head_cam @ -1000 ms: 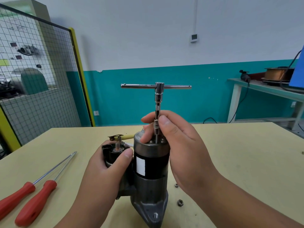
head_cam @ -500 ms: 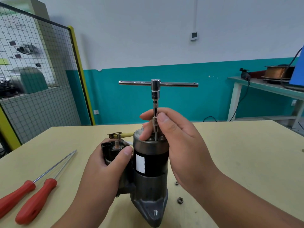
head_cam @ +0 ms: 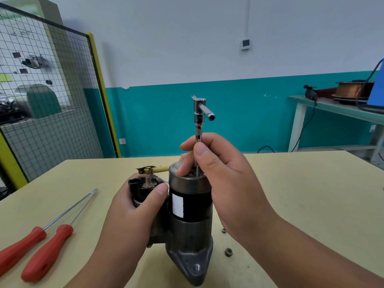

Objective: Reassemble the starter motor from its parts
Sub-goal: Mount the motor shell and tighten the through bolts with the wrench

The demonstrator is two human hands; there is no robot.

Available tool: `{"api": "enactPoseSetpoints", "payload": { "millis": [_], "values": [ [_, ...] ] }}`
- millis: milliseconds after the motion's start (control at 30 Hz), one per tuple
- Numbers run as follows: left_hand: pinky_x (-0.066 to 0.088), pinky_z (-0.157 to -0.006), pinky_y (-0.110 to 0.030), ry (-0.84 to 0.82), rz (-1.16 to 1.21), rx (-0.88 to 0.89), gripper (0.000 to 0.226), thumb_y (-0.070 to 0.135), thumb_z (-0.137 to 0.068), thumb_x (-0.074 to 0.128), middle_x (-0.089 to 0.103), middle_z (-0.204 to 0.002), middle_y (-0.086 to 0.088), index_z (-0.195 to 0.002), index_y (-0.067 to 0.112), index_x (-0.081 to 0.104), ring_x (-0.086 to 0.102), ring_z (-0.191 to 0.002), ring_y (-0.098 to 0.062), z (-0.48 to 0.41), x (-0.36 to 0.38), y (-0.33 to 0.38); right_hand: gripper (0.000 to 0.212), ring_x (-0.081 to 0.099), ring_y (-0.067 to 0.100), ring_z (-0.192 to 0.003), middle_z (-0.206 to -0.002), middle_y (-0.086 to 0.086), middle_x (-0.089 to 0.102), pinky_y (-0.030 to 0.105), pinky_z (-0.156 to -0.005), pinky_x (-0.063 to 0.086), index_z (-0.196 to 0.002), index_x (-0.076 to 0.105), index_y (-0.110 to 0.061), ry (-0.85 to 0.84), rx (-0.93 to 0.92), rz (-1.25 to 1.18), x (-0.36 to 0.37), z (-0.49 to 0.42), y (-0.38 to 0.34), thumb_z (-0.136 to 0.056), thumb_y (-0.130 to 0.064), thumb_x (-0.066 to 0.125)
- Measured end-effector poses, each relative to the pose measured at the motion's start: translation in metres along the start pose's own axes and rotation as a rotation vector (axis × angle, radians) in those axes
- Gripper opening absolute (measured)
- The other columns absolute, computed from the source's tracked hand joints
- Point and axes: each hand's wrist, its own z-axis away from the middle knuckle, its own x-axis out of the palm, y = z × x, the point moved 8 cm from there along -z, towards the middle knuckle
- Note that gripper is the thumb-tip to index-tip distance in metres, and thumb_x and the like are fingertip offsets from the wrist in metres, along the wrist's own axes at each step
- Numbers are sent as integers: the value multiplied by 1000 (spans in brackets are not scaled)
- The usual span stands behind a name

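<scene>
**A:** While the starter motor (head_cam: 190,206) stands upright on the bench (head_cam: 301,204), where are your hands?

**B:** My left hand (head_cam: 133,215) is wrapped round the solenoid (head_cam: 145,188) beside the main body, thumb across its front. My right hand (head_cam: 224,175) pinches the shaft of the T-handle wrench (head_cam: 199,119) between thumb and fingers, with the tool's tip down on the motor's top cap.

**A:** Room to move?

**B:** I see the bench top running well past the motor on the right and behind, up to the far edge. Two red-handled screwdrivers (head_cam: 44,258) lie side by side on my left, well apart from it. Two loose nuts (head_cam: 228,251) sit just right of its base. A mesh fence (head_cam: 41,100) stands beyond the far-left corner.
</scene>
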Motion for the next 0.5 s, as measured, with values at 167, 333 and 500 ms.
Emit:
{"api": "enactPoseSetpoints", "payload": {
  "millis": [167, 333, 500],
  "values": [
    [57, -44, -34, -7, 20, 5, 43, 68, -59, 71, 79, -86, 5, -95, 45, 76, 78, -74, -18, 0, 0, -2, 28, 69, 11, -87, -85, 1, 74, 15, -84, 52, -99, 69, -32, 2, 8, -18, -1, 0, 1, -104, -38, 42],
    [61, -48, -40, -14, 12, 5, 41, 69, -59, 71, 80, -89, 6, -94, 48, 76, 79, -79, -20, -1, 0, -3, 22, 68, 8, -84, -83, -2, 73, 13, -82, 52, -98, 66, -27, 3, 8, -9, 0, 0, 2, -103, -38, 48],
    [65, -57, -56, -8, 14, -2, 44, 69, -60, 73, 80, -92, 5, -98, 47, 76, 80, -88, -28, -1, -1, -3, 19, 69, 8, -86, -82, -1, 73, 12, -83, 51, -99, 66, -27, 6, 2, -29, 0, 1, 1, -102, -36, 50]
  ]
}}
